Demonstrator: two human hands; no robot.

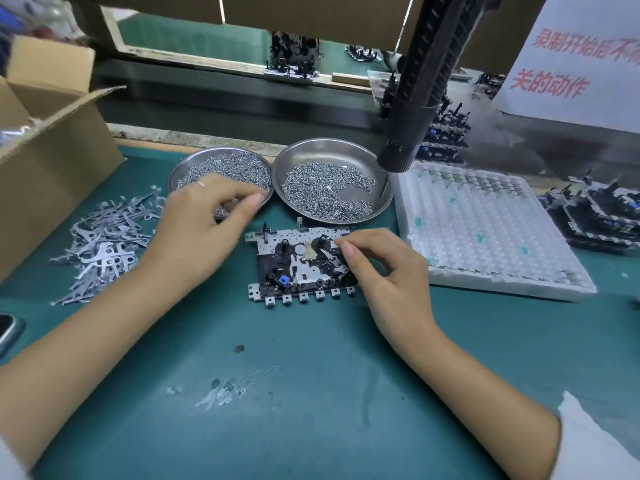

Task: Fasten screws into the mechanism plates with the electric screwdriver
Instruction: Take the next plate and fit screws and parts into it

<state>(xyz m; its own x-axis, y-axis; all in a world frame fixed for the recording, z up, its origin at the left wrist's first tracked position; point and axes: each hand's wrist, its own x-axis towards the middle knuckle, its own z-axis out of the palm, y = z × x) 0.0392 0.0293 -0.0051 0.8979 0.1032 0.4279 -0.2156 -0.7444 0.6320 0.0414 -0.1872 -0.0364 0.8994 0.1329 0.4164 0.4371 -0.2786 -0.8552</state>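
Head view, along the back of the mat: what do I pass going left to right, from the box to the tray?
cardboard box → pile of metal levers → left screw dish → right screw dish → hanging electric screwdriver → white foam tray

A mechanism plate (301,263) lies flat on the green bench (311,393), a pale perforated metal sheet carrying black parts, two black spindles, a small blue block and a row of square tabs along its near edge. Beyond it sit two round steel dishes side by side, the left dish (221,168) and the right dish (332,180), each holding a heap of small silver screws. The black electric screwdriver (420,88) hangs upright above the right dish's far-right rim, tip downward.
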